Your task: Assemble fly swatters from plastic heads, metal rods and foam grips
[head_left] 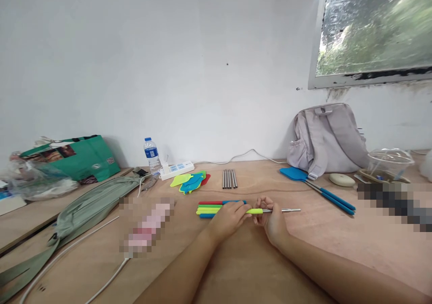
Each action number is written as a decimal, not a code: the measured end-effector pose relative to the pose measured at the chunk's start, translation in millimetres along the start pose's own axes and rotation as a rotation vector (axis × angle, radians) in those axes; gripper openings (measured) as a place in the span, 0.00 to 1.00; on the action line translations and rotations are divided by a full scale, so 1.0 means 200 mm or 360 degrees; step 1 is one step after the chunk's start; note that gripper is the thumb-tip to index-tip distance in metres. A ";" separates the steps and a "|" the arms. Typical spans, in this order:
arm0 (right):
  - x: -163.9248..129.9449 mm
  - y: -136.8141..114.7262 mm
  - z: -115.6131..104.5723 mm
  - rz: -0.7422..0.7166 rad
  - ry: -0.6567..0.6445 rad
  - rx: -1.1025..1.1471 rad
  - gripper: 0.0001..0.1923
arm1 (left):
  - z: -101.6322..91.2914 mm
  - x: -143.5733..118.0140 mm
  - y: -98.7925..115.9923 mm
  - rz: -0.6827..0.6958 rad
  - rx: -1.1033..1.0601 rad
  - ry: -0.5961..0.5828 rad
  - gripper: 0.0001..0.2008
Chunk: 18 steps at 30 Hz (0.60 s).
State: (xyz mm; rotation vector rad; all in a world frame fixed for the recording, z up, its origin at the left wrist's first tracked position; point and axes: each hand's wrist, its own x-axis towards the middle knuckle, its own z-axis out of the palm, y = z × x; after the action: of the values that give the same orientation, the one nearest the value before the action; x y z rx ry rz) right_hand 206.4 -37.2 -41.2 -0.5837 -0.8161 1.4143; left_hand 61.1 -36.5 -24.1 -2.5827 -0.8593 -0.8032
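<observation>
My left hand is closed on a yellow-green handle with a thin metal telescopic rod coming out of its right end. The fingers of my right hand are curled around that rod, close to the handle's end. Beside and partly under my left hand lie several handles in red, green and blue, side by side. Farther back is a neat row of short metal rods. Left of them, flat plastic paddle-shaped pieces in yellow, blue, green and red are piled up.
A blue fly swatter and blue handles lie to the right, before a grey backpack. A white power strip, water bottle, green bag and grey-green strap bag are on the left. A white cable crosses the table.
</observation>
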 end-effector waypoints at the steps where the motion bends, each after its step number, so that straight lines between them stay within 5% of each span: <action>1: -0.02 0.01 0.01 -0.0022 0.0051 0.0002 0.07 | -0.01 0.00 0.00 0.0042 0.0001 -0.0004 0.14; 9: -0.11 0.04 0.04 -0.0202 0.0323 0.0057 0.09 | -0.07 0.02 0.09 0.0141 -0.0082 -0.0291 0.15; 18: -0.02 0.07 0.03 -0.0201 0.0126 -0.0040 0.09 | -0.07 0.05 0.04 0.0029 -0.0097 -0.0334 0.15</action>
State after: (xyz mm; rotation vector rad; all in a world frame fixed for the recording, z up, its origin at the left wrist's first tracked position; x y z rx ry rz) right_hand 193.7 -41.1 -48.4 -0.5937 -0.7947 1.2600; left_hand 67.7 -44.1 -8.5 -2.7611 -0.8803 -0.5686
